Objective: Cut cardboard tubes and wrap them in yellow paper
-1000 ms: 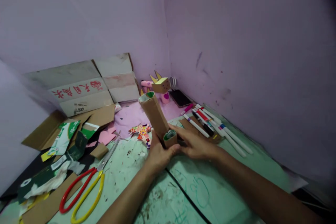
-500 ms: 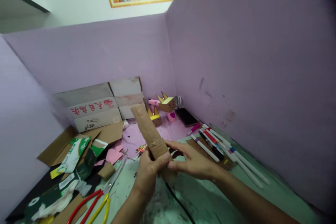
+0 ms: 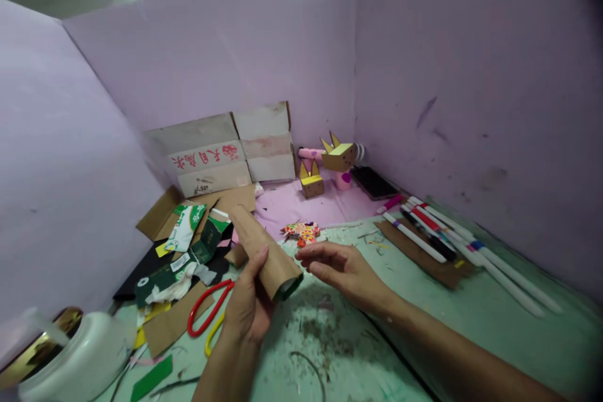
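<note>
My left hand (image 3: 252,298) is wrapped round a brown cardboard tube (image 3: 266,251), a rolled piece with a dark green inside showing at its near end. The tube slants away from me to the upper left. Just right of that near end, my right hand (image 3: 343,270) hovers with its fingers apart and slightly curled, holding nothing. Beyond both hands lies a small colourful patterned piece (image 3: 304,232). Scissors with red and yellow handles (image 3: 207,314) lie left of my left hand, their blades hidden behind the tube.
Cardboard scraps (image 3: 172,320) pile up at left, near a white rounded container (image 3: 80,358). Against the back wall leans a flattened box (image 3: 221,157). Small cardboard animal figures (image 3: 311,185) stand at the back, beside a phone (image 3: 374,182). Several markers (image 3: 438,232) lie at right.
My right hand has come off the cardboard and now sits apart, open. The cardboard has turned so its green-lined near end shows. The view has shifted left and down.
</note>
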`<state>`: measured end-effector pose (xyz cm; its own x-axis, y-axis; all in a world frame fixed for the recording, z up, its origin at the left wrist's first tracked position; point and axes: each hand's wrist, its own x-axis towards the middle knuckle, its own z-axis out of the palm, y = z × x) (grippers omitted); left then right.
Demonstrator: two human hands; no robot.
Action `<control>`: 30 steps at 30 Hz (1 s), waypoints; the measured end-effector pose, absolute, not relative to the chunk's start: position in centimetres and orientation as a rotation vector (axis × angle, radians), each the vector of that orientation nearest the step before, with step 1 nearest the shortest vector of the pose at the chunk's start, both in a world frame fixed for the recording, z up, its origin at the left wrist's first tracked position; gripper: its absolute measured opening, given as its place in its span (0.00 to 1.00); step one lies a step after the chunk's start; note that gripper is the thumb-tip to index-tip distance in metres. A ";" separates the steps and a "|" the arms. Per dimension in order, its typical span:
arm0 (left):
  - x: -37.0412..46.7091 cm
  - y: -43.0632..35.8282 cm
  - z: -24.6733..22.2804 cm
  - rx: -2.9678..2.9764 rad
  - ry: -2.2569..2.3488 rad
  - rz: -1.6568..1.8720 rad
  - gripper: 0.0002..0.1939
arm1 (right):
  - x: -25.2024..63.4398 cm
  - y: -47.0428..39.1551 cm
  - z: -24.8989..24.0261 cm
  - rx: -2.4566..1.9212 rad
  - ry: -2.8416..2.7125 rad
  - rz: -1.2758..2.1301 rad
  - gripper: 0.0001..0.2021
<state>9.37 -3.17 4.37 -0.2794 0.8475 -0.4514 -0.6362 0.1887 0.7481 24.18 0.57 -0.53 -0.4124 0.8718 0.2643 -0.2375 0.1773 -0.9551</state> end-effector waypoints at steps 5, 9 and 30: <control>9.7 -3.1 4.4 0.322 1.142 1.474 0.12 | 24.0 0.4 -0.4 -0.621 -1.513 1.310 0.07; 9.4 -3.1 3.7 0.402 1.225 1.446 0.12 | 23.9 0.0 0.2 -0.691 -1.549 1.224 0.07; 7.5 -2.7 1.1 0.856 1.520 1.385 0.28 | 41.7 4.2 2.6 -2.035 -1.598 -0.140 0.21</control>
<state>7.47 -2.68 1.05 -0.3726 0.9149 -0.1554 -0.0701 0.1392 0.9878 41.72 4.21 2.57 0.2902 0.8689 0.4011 0.9254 -0.1480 -0.3490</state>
